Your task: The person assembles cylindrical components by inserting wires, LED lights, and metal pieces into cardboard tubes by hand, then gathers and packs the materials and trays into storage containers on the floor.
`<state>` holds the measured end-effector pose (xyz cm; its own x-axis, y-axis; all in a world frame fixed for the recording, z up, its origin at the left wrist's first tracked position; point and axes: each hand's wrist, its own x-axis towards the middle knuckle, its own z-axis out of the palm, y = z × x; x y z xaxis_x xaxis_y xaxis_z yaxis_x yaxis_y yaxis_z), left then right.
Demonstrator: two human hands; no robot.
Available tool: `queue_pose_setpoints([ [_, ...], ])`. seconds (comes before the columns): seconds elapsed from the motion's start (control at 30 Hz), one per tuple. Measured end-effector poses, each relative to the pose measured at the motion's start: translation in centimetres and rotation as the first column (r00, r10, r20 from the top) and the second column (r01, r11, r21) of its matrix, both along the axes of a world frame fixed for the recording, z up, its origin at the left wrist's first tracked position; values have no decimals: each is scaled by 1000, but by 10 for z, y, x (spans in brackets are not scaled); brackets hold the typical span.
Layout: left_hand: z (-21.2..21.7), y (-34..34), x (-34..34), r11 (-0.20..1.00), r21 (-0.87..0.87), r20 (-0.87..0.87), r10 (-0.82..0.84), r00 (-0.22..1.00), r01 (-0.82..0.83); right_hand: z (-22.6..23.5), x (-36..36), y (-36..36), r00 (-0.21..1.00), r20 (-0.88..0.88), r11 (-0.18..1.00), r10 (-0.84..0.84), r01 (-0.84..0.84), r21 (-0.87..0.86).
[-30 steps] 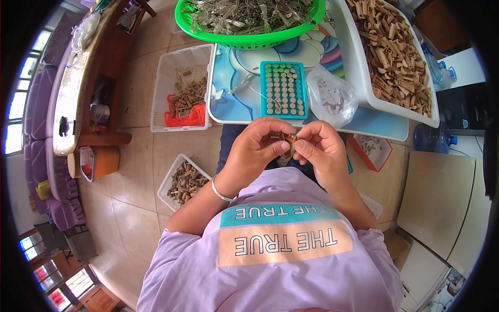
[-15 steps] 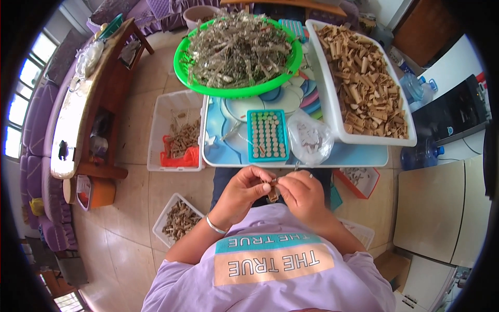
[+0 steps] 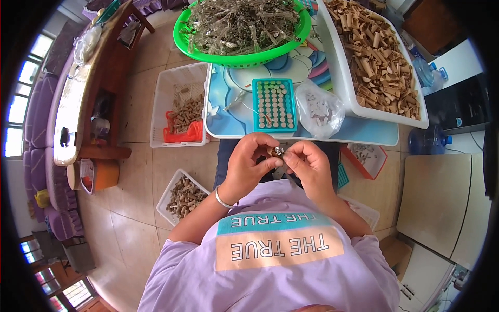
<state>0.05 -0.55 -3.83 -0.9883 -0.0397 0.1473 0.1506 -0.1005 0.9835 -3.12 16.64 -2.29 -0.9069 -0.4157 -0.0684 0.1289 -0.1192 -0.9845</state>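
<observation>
The person sits just in front of a low blue table (image 3: 312, 136); both hands meet close to its near edge, above the lap. The left hand (image 3: 248, 165) has its fingers curled in, and the thumb and first fingers pinch a small brown piece (image 3: 272, 152); the right hand (image 3: 307, 167) has its fingers bent too, and its fingertips pinch a tiny shiny metal bit (image 3: 280, 151) that touches the brown piece; the two hands are almost touching each other. A thin silver bracelet (image 3: 223, 199) goes round the left wrist.

On the table, right beyond the hands, stands a teal tray (image 3: 275, 104) full of little round ends in rows; just beside it, to the right, lies a clear plastic bag (image 3: 318, 108) with small pale bits inside. At the far side of the table sits a green basket (image 3: 244, 31) heaped with thin grey metal bits; at the right side of the table sits a big white tub (image 3: 375, 57) full of brown tube pieces.

On the floor to the left of the table is a white crate (image 3: 179, 106) with brown pieces and a red thing in it; a smaller white crate (image 3: 184, 196) of brown pieces sits on the floor nearer, beside the left arm. A blue water bottle (image 3: 429, 140) lies on the floor to the right of the table.
</observation>
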Motion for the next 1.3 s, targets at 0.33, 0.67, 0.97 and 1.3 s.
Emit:
queue_pose_setpoints([
  [0.33,12,-2,6,925,-366,-156,48,987,-102,-4,13,-1,986,160,997,41,-31,-66],
  [0.67,32,-32,2,823,-485,29,-323,946,296,-5,-2,11,898,-123,896,423,-394,204],
  [0.97,30,-31,19,808,-451,257,-288,922,378,9,6,6,710,-403,768,577,-305,563],
  [1.3,-20,-11,14,911,411,309,-151,939,12,6,-1,0,797,-552,885,246,47,462],
])
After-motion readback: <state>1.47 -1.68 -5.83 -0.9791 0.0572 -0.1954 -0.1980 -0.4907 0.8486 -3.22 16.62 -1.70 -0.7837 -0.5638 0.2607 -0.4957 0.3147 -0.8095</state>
